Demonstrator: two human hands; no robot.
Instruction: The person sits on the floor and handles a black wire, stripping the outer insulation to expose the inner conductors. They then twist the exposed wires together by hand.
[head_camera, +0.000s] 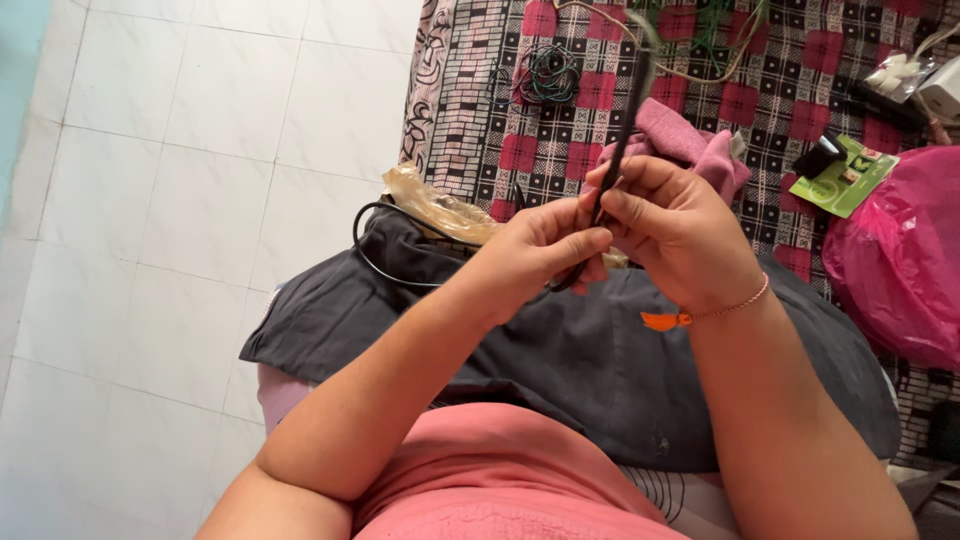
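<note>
Nearest, a grey cloth covers the lap. Above it, the left hand and right hand meet, each grip pinching a black cable that rises between the fingers and loops down left over the cloth. Beyond lie a pink cloth, a coiled wire bundle and a pink plastic bag on the checked bedspread

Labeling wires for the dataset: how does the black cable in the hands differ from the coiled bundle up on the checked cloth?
The black cable is thick, drawn out in a long line and pinched by the left hand and right hand; the coiled wires are thin, wound into a small ring and lie untouched on the checked cloth. The cable is plain black; the coil shows green and dark strands. Both are flexible wiring.
</note>
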